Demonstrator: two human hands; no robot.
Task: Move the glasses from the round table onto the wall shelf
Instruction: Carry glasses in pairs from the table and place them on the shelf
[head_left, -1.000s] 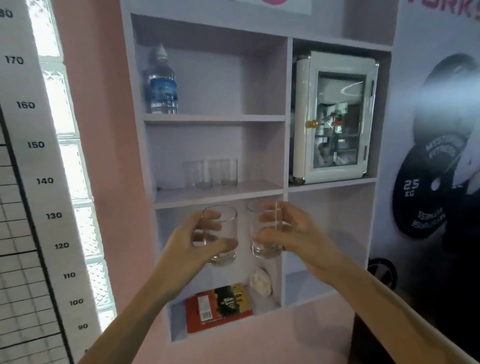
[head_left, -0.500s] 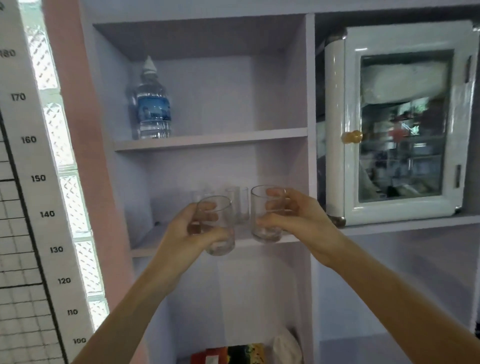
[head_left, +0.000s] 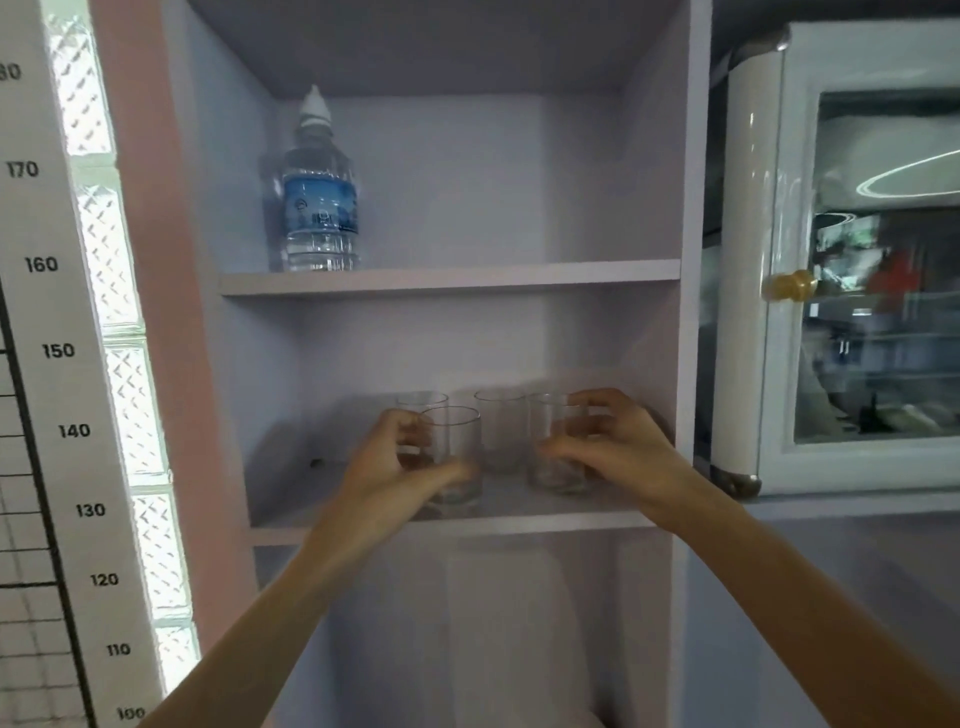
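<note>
Reaching up and forward from the bottom corners, both forearms converging on the middle board of the wall shelf (head_left: 519, 519). Wrapping the left hand (head_left: 387, 470) around the left glass (head_left: 457, 457), thumb lying across the front low down, fingers curling behind the far side. Clasping the right glass (head_left: 556, 441) with the right hand (head_left: 618, 447) from its right side, thumb pressing the lower wall, forefinger arching over near the rim. Standing upright, both held glasses, long axes vertical, mouths opening upward, bases looking to be touching the board or just above it; cannot tell which. Sitting just apart from each other, near the front edge of that board. Waiting behind them, two more glasses, a back-left glass (head_left: 422, 402) partly hidden by the left fingers and a back-middle glass (head_left: 501, 415) showing between the held pair, both upright too. Standing one board higher, at the left, a water bottle (head_left: 320, 192), cap up. Filling the compartment to the right, a white cabinet (head_left: 748, 260) with a glass door and a brass knob (head_left: 789, 285). Hanging along the left edge, a height chart (head_left: 47, 312).
</note>
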